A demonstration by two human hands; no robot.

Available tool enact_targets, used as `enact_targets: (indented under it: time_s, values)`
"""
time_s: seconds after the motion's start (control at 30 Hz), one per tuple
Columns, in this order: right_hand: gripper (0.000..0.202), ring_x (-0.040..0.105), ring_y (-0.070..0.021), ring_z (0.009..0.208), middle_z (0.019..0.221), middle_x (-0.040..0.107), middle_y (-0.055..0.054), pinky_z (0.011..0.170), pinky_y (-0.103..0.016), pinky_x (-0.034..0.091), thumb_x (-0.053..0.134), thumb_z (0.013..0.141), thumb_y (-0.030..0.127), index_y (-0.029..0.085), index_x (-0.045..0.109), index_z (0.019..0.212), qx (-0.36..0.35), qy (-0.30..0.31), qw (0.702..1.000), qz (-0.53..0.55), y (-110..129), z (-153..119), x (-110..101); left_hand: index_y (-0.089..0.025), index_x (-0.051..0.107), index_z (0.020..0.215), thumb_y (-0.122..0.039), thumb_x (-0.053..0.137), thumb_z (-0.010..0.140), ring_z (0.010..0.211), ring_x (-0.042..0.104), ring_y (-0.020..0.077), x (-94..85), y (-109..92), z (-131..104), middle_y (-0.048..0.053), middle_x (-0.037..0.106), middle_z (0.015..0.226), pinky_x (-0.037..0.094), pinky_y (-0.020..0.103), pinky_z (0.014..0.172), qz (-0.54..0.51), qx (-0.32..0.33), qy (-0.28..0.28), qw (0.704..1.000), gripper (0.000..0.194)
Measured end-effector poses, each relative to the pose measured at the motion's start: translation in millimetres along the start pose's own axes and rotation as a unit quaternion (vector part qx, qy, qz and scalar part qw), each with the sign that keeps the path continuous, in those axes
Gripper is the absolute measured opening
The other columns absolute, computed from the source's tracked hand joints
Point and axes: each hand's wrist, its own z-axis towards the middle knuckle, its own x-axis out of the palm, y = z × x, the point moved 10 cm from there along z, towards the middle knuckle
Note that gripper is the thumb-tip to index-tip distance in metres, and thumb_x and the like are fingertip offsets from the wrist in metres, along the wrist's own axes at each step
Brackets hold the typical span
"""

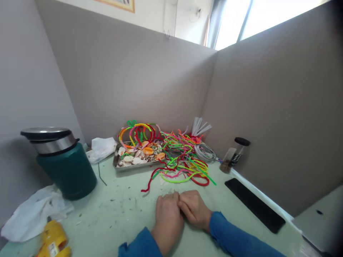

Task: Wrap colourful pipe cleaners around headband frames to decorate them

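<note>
My left hand (168, 217) rests on the pale green table (107, 221) near the front middle, its fingers curled in. Against it on the right lies my right hand (195, 208), also closed, the two touching at the fingers. Whether anything is inside either hand is hidden. Just beyond them spreads a tangle of coloured pipe cleaners (184, 146), one red strand (150, 184) reaching toward the left hand. A metal tray (139, 166) of shells (136, 160) stands behind to the left, with coloured pipe-cleaner rings (138, 134) over its back edge.
At left stand a teal jar (66, 169), white tissue (34, 214) and a yellow glue gun (55, 239). A black strip (254, 205), a clear jar with a dark lid (235, 155) and coiled wire (205, 152) are at right. Grey partitions (134, 71) enclose the table.
</note>
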Motion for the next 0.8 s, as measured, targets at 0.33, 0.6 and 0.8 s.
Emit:
enact_targets:
  time_s: [0.33, 0.6, 0.8]
  values:
    - [0.034, 0.043, -0.0121, 0.055, 0.058, 0.050, 0.000, 0.057, -0.025, 0.030, 0.028, 0.094, 0.026, 0.018, 0.046, 0.066, 0.076, 0.002, 0.995, -0.066, -13, 0, 1, -0.013, 0.062, 0.094, -0.014, 0.039, 0.084, 0.077, 0.064, 0.0227, 4.4, -6, 11, 0.010, 0.069, 0.078, 0.037, 0.033, 0.069, 0.054, 0.062, 0.027, 0.996, 0.025]
    - [0.034, 0.044, -0.0121, 0.055, 0.059, 0.052, 0.001, 0.057, -0.025, 0.030, 0.027, 0.094, 0.029, 0.019, 0.047, 0.067, 0.079, 0.002, 0.991, -0.110, -13, 1, 1, -0.015, 0.062, 0.088, -0.016, 0.042, 0.080, 0.075, 0.064, 0.0236, -0.1, -5, 7, 0.009, 0.069, 0.077, 0.037, 0.032, 0.066, 0.056, 0.088, 0.011, 0.994, 0.021]
    - [0.031, 0.047, -0.0123, 0.055, 0.060, 0.055, 0.000, 0.058, -0.025, 0.033, 0.030, 0.093, 0.029, 0.019, 0.049, 0.069, 0.043, 0.000, 0.995, -0.086, -7, 3, 0, -0.015, 0.062, 0.089, -0.013, 0.041, 0.078, 0.077, 0.062, 0.0256, 1.2, -5, 5, 0.009, 0.069, 0.078, 0.037, 0.034, 0.069, 0.058, 0.092, 0.017, 0.994, 0.024]
